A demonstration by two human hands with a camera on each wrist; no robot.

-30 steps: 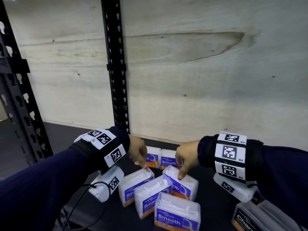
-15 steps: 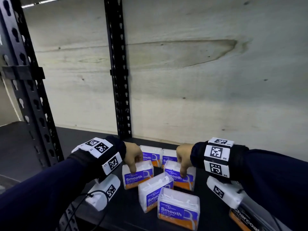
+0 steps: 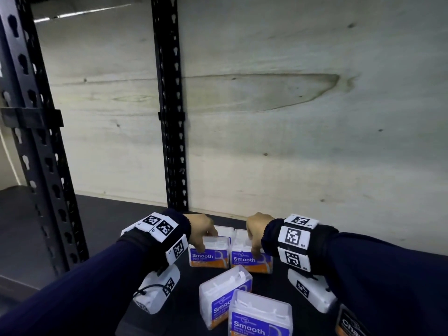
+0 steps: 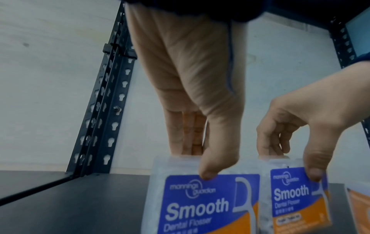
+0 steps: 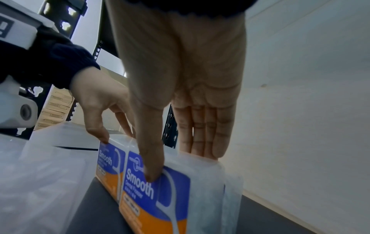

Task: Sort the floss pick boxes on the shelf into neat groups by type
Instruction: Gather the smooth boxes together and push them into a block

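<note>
Dim overall, lit from above left by a ceiling strip (image 3: 82, 13). Dark shelf (image 3: 101, 221) deep in shadow. Strong wide-angle bending at edges; wrist views soft, blurred close up.

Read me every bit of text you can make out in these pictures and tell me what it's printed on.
"mannings guardian": box in the left hand.
"Smooth": same box, and the box in the right hand.
"Dental Flosser": both held boxes.
"Smooth": nearest front box; "Smo", cut off, on the tilted box.
"Cha", cut off: dark box.
Small print and wristband marker numbers: unreadable.
</note>
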